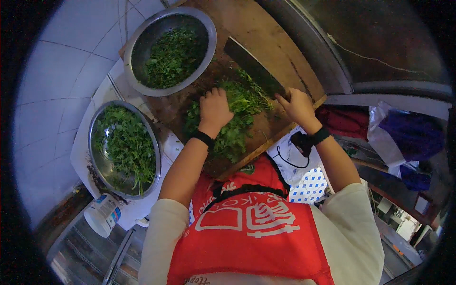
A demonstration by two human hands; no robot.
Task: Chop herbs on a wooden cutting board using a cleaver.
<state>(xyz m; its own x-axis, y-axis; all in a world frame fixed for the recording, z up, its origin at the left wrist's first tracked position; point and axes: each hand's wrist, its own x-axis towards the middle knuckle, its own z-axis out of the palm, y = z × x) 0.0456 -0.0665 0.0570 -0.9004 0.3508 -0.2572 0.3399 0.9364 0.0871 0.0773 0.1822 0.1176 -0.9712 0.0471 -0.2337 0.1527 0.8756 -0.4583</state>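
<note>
My right hand (298, 106) grips the handle of a broad cleaver (254, 66), whose dark blade slants up and left over the wooden cutting board (281, 39). Under and beside the blade lies a bunch of leafy green herbs (238, 103), with stems pointing toward the cleaver and leaves spreading toward my body. My left hand (215, 108) presses down on these herbs, fingers bent; its fingertips are partly hidden, so I cannot make out how much it grasps. Small cut bits are scattered on the board near the blade.
A metal basin (210, 42) of chopped greens stands at the board's far left. Nearer on the left, another metal bowl (157, 171) holds uncut leafy herbs. Below it is a white plastic bucket (101, 215). A tiled wall (60, 82) borders the left; bagged items (409, 131) lie at right.
</note>
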